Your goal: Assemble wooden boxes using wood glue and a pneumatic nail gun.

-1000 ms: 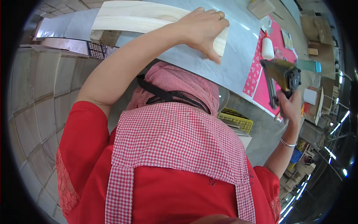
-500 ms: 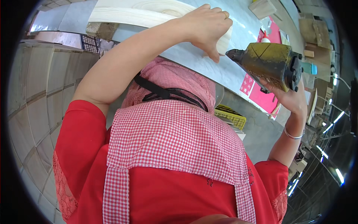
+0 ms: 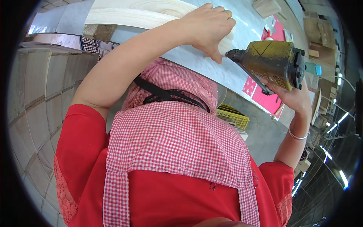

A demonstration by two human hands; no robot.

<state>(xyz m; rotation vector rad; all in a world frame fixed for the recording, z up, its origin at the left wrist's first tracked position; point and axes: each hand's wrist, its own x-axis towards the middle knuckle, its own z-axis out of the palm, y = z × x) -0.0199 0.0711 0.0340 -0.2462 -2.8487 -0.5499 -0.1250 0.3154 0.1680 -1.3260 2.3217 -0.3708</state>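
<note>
A pale wooden board (image 3: 123, 16) lies along the far side of the grey-white worktable (image 3: 193, 60). Over its right end is my left hand (image 3: 211, 31), thumb down on the near side and fingers curled across the far side, gripping the wood. My right hand (image 3: 290, 97) is wrapped around the handle of a worn yellow and black nail gun (image 3: 269, 60), which hides most of the fingers. The gun's dark nose (image 3: 234, 55) points left at the board's end, close by my left thumb; whether it touches the wood I cannot tell.
A pink sheet (image 3: 264, 100) and a white bottle with a red tip (image 3: 269, 36) lie beyond the gun. A wood block (image 3: 266, 7) sits at the far right. Under the table edge is a yellow crate (image 3: 234, 116). Stacked panels (image 3: 38, 79) stand at left.
The nail gun has shifted slightly left, its nose nearer the board's end and my left thumb. My left hand keeps its grip almost unmoved.
</note>
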